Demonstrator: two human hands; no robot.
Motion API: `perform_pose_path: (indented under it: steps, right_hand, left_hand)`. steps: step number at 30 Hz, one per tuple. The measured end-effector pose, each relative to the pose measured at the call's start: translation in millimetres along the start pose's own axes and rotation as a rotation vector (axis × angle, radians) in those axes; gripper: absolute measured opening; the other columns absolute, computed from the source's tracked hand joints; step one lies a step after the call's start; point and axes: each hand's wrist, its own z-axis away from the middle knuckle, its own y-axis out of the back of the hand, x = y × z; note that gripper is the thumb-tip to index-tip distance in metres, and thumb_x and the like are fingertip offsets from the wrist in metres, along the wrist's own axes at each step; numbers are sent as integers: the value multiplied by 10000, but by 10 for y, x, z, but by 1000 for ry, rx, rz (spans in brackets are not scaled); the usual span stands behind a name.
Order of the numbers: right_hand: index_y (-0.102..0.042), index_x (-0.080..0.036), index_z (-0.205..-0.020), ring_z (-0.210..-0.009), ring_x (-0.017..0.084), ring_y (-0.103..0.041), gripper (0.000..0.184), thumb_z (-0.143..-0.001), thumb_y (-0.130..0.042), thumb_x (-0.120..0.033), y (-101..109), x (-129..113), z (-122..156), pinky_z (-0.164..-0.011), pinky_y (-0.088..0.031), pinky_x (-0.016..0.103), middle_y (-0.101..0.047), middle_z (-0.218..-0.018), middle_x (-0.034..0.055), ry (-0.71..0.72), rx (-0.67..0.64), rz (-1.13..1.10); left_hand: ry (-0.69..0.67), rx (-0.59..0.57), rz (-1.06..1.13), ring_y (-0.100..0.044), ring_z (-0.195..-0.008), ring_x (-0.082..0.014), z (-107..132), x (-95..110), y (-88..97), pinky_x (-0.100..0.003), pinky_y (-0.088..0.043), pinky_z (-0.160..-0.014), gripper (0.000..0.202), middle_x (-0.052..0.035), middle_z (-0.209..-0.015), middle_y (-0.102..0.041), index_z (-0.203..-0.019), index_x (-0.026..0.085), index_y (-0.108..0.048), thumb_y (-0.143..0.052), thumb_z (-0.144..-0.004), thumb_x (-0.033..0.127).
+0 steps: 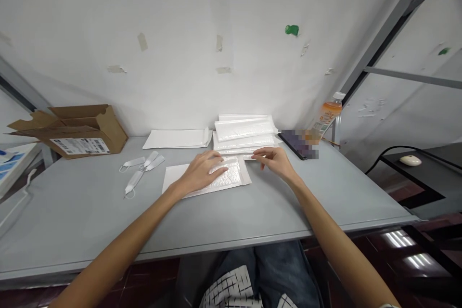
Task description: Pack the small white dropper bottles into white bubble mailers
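A white bubble mailer [231, 175] lies on the grey table in front of me, its flap end to the right. My left hand [204, 171] rests flat across its middle, fingers spread, covering part of it. Just beyond the flap end, my right hand [276, 161] has thumb and forefinger pinched together by the edge of a mailer stack [245, 130]. Whether anything thin is between those fingertips is too small to make out. More white mailers [176, 138] lie flat to the left of the stack.
Several white tags with loops [135, 178] lie left of the mailer. An open cardboard box [86, 130] stands at the back left. Right of the stack are a dark phone-like object [294, 142] and an orange drink bottle [327, 115]. A white mouse [410, 160] sits farther right.
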Motion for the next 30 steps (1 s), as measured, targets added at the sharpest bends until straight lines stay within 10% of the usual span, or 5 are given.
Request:
perform_pose_path:
  steps: [6,12,16,21,30]
  right_hand:
    - [-722,-164,-720,-514,139,-608,280,-809,-624,-411,-9,59,9,-523,-439,265,-722,-729,51,44,22,112]
    - [-706,-155,-708,-560,158,-646,379,-815,-629,-510,-115,-14,103,-439,-394,229,-724,-739,72,-60,-331,39]
    - [-702,-140,-771,-578,156,-649,463,-816,-606,-591,21,-55,104,-427,-395,221,-727,-803,103,-28,-77,-110]
    - [-657,-147,-704,-500,158,-605,490,-824,-568,-613,191,85,36,-444,-381,253,-703,-705,95,-11,249,-45]
    - [-598,-198,-570,-539,157,-554,458,-920,-440,-448,49,171,56,-597,-380,275,-614,-505,29,117,150,471]
  left_hand:
    - [-13,-245,-195,-387,-1374,-365,372,-160,112,-508,-363,-1090,836,-126,-1520,-406,-1474,235,-401,-522,-816,737]
    - [-1,-139,-252,-480,-1280,-299,500,-92,55,-442,-400,-1058,532,-104,-1422,-500,-1444,231,-426,-458,-922,333]
    - [-36,-7,-291,-555,-1158,-266,390,-28,137,-420,-450,-970,526,-84,-1278,-587,-1387,242,-463,-404,-871,158]
    - [-39,128,-370,-604,-1054,-250,92,113,384,-386,-472,-862,480,-79,-1205,-640,-1354,219,-475,-351,-900,126]
    - [-37,224,-468,-529,-1159,-296,-1247,425,344,-438,-391,-934,522,-161,-1235,-594,-1364,166,-467,-360,-872,32]
